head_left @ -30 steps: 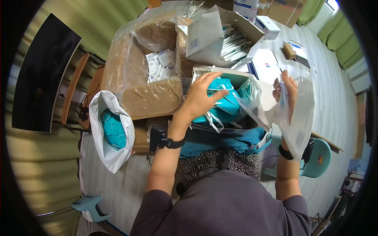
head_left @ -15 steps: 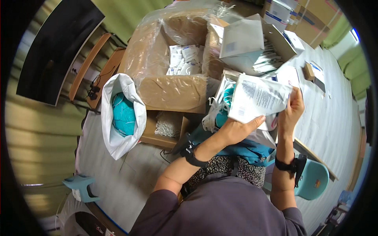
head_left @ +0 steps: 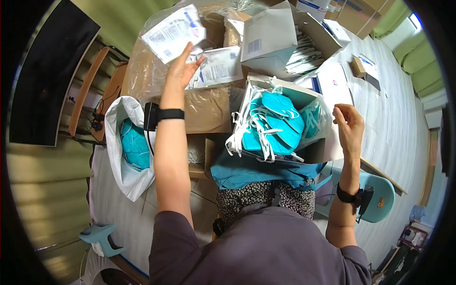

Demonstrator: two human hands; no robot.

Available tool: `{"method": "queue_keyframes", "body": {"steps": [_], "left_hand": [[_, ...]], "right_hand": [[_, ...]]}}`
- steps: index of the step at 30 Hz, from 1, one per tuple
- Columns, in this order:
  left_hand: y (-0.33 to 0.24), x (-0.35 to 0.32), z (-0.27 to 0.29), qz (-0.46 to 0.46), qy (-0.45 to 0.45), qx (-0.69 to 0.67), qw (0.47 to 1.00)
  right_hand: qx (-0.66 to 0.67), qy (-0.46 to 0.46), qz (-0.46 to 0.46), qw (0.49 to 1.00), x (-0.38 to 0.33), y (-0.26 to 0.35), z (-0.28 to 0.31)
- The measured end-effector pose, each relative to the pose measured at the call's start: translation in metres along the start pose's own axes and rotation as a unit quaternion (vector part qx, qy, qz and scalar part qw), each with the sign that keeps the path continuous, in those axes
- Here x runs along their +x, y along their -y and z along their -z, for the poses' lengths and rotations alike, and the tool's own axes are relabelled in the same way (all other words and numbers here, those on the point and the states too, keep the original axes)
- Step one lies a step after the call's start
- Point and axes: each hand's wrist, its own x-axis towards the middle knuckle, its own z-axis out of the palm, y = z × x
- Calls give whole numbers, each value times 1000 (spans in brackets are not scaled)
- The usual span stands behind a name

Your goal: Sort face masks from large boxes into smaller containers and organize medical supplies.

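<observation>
My left hand (head_left: 179, 71) reaches over the large cardboard box with its fingers apart. A white printed packet (head_left: 173, 33) is at its fingertips, slanted, and does not look gripped. A second white packet (head_left: 221, 67) lies partly behind the thumb, over the box's near side. My right hand (head_left: 350, 126) hovers at the right of an open white carton (head_left: 332, 145), fingers curled together with nothing seen in them. In that carton are several teal cup-shaped masks (head_left: 278, 123) with white straps, and some teal ones in a clear bag (head_left: 312, 118).
Clear plastic lines the big cardboard box (head_left: 204, 111). A white sack (head_left: 111, 142) of teal masks stands left, near a lower cardboard box (head_left: 206, 154) with white straps. At the back right, another white carton (head_left: 268, 35) holds stacked packets. A teal stool (head_left: 380, 197) is at right.
My left hand has swung left and forward from the white carton to the large box, along with the packets. My right hand has let go of the packet. The teal masks are now uncovered.
</observation>
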Motion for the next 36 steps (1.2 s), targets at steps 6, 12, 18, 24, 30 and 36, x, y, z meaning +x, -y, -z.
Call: {"method": "queue_keyframes", "body": {"steps": [6,12,18,24,30,36], "left_hand": [[46,-55,-43,13,37,92,995],[75,-175,-143,-97,383,267,879],[116,-228,-171,-303,322,451,775],[96,-231,-177,-286,205,390,851],[34,-237,-193,-320,224,249,886],[17,-252,-198,-391,351,288,800]], "right_hand": [[-193,21,-99,976,-6,2,-2],[-17,21,-133,991,-12,4,-10],[184,21,-117,976,-24,23,8],[219,-29,-40,974,-31,22,22],[78,-162,121,976,-35,57,47],[-22,-69,225,972,-37,105,69]]}}
